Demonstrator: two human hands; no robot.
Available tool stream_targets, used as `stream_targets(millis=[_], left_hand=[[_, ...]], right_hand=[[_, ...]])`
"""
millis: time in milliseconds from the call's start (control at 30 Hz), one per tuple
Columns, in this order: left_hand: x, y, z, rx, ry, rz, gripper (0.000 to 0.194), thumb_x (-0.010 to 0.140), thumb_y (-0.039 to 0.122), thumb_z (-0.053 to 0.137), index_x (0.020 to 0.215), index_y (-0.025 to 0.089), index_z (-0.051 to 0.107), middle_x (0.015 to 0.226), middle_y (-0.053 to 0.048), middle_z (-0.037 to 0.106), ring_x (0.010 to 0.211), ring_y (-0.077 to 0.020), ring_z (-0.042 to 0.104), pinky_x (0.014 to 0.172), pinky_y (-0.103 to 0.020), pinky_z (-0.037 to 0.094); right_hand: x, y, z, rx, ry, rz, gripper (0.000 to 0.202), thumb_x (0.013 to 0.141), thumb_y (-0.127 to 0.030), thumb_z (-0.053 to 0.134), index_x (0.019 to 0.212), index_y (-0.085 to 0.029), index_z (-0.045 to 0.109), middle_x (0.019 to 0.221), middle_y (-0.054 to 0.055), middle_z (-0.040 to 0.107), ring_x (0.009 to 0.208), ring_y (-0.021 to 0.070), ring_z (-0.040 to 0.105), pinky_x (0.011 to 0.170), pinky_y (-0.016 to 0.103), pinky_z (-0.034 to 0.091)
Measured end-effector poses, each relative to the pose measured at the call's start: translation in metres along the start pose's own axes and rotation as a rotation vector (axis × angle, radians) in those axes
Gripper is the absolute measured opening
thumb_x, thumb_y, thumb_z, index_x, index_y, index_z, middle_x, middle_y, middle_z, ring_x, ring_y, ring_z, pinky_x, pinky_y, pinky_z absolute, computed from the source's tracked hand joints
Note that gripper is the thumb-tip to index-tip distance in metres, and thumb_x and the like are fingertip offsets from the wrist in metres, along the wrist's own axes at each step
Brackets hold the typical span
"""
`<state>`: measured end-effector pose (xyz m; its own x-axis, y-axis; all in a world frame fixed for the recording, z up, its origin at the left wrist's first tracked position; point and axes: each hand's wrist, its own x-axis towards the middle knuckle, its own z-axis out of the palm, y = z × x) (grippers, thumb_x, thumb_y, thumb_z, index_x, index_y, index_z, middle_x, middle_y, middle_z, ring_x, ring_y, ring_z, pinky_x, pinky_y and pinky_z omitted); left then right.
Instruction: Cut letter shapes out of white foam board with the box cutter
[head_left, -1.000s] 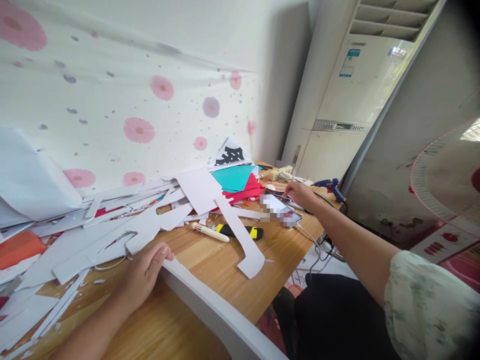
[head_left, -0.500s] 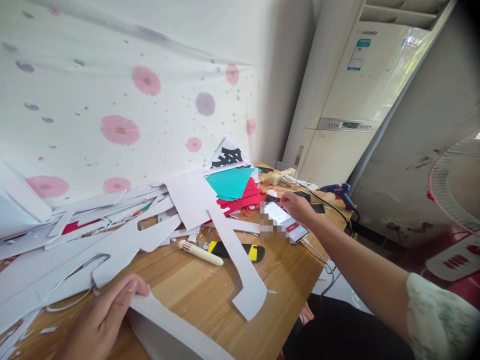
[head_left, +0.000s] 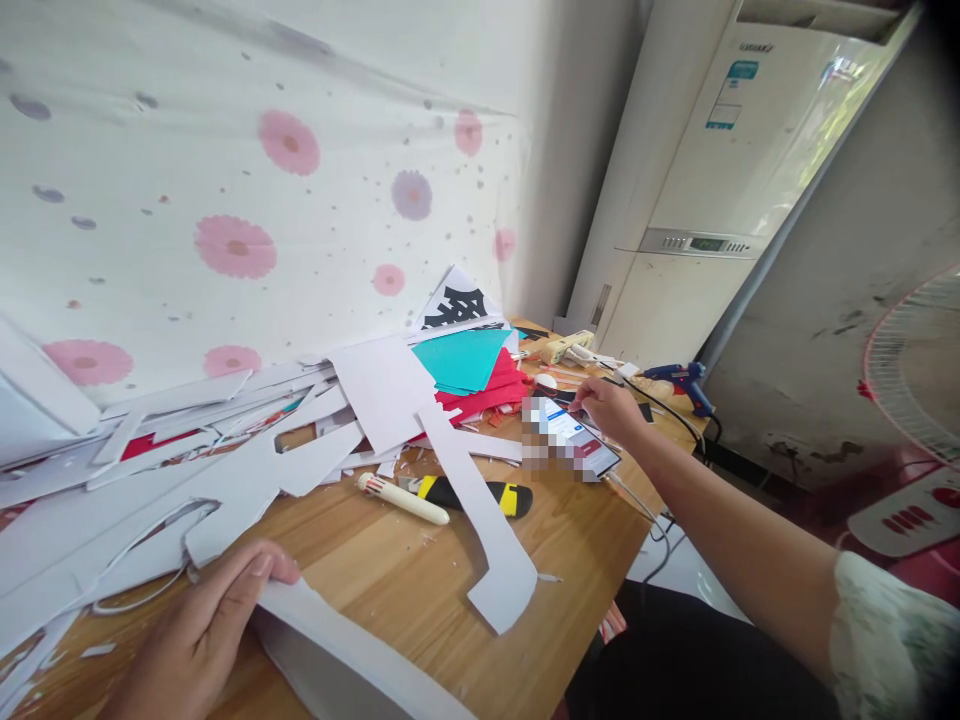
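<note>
My left hand [head_left: 217, 620] pinches the corner of a white foam board [head_left: 360, 655] at the bottom of the view. My right hand [head_left: 607, 408] is over the upper edge of a lit phone [head_left: 574, 437], its fingers bent together; whether anything small is between them I cannot make out. A cable runs from the phone's lower end. Left of the phone lies a long white cut piece [head_left: 480, 500], across a black and yellow cutter [head_left: 514, 499]. A thick white pen [head_left: 403, 499] rests beside the cutter.
White board scraps [head_left: 232, 500] cover the table's left side. Teal sheets [head_left: 463, 360] lie on red ones [head_left: 491, 390] at the back. A power strip [head_left: 568, 347] and a blue glue gun [head_left: 682, 380] are at the back right. A fan [head_left: 919, 370] stands at the right.
My right hand has shifted slightly right and down, off the phone's top corner. The phone screen shows different content, with blue parts. My left hand still holds the board.
</note>
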<state>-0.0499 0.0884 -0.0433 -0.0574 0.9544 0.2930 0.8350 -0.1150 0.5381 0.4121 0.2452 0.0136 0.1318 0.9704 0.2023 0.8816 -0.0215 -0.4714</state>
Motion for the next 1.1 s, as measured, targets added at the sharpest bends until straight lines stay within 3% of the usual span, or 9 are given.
stream_targets(millis=[400,533,633,733,800,900,967,1033,1100], left_hand=[[0.0,0.017,-0.009,-0.096,-0.074,-0.02,0.037,0.086,0.052,0.031,0.076,0.027,0.057,0.08,0.001,0.064,0.086,-0.0225,0.057,0.084,-0.031,0.043],[0.0,0.023,-0.01,-0.126,-0.07,-0.02,0.037,0.086,0.052,0.032,0.074,0.026,0.055,0.078,0.001,0.063,0.084,-0.0223,0.056,0.082,-0.031,0.042],[0.001,0.024,-0.009,-0.148,-0.068,-0.004,0.038,0.087,0.052,0.031,0.074,0.025,0.054,0.076,0.0,0.063,0.081,-0.0218,0.056,0.081,-0.032,0.042],[0.003,0.022,-0.007,-0.148,-0.066,0.043,0.039,0.087,0.052,0.03,0.073,0.025,0.054,0.074,0.0,0.063,0.078,-0.021,0.056,0.079,-0.032,0.042],[0.004,0.021,-0.007,-0.138,-0.073,0.059,0.04,0.088,0.051,0.028,0.074,0.024,0.054,0.074,0.0,0.062,0.077,-0.0204,0.056,0.077,-0.032,0.042],[0.005,0.023,-0.01,-0.128,-0.095,0.084,0.04,0.088,0.05,0.027,0.074,0.024,0.054,0.074,0.0,0.061,0.076,-0.0202,0.056,0.074,-0.031,0.043],[0.005,0.025,-0.012,-0.13,-0.1,0.118,0.04,0.088,0.049,0.027,0.073,0.023,0.054,0.073,-0.001,0.061,0.075,-0.0202,0.056,0.073,-0.031,0.044],[0.005,0.028,-0.014,-0.139,-0.097,0.142,0.04,0.088,0.048,0.027,0.071,0.023,0.053,0.073,-0.001,0.061,0.075,-0.02,0.057,0.073,-0.031,0.044],[0.005,0.029,-0.014,-0.137,-0.1,0.137,0.04,0.089,0.047,0.027,0.071,0.023,0.053,0.074,-0.001,0.062,0.075,-0.0196,0.057,0.072,-0.031,0.044]], right_hand=[[-0.008,0.006,-0.001,-0.001,-0.007,0.006,0.016,0.069,-0.015,0.045,0.063,-0.019,0.059,0.065,0.0,0.069,0.063,0.0139,0.056,0.053,0.023,0.03],[-0.011,0.005,-0.011,0.037,0.041,0.012,0.016,0.068,-0.014,0.045,0.065,-0.019,0.059,0.067,0.001,0.069,0.063,0.0144,0.056,0.054,0.023,0.032],[-0.017,-0.01,-0.028,0.1,0.11,-0.003,0.02,0.071,-0.015,0.041,0.076,-0.017,0.06,0.075,0.003,0.07,0.059,0.0139,0.055,0.053,0.024,0.035],[-0.042,-0.052,-0.043,0.172,0.099,-0.089,0.021,0.076,-0.021,0.042,0.086,-0.017,0.06,0.078,0.004,0.07,0.057,0.0136,0.055,0.052,0.024,0.037],[-0.077,-0.094,-0.046,0.217,0.003,-0.219,0.017,0.077,-0.026,0.048,0.085,-0.019,0.062,0.076,0.001,0.069,0.059,0.0129,0.056,0.054,0.023,0.039],[-0.143,-0.154,-0.039,0.246,-0.382,-0.67,0.024,0.082,-0.03,0.049,0.1,-0.021,0.062,0.093,0.003,0.068,0.076,0.0153,0.061,0.065,0.025,0.044],[-0.182,-0.181,-0.028,0.168,-0.593,-0.88,0.045,0.08,-0.043,0.054,0.119,-0.02,0.054,0.113,0.009,0.063,0.093,0.0223,0.06,0.074,0.03,0.046],[-0.208,-0.193,-0.014,0.058,-0.721,-0.935,0.065,0.076,-0.051,0.054,0.132,-0.02,0.042,0.122,0.013,0.057,0.098,0.0283,0.059,0.075,0.036,0.048],[-0.221,-0.195,0.0,-0.045,-0.755,-0.914,0.074,0.074,-0.053,0.054,0.138,-0.022,0.033,0.123,0.015,0.056,0.094,0.0315,0.061,0.072,0.039,0.049]])
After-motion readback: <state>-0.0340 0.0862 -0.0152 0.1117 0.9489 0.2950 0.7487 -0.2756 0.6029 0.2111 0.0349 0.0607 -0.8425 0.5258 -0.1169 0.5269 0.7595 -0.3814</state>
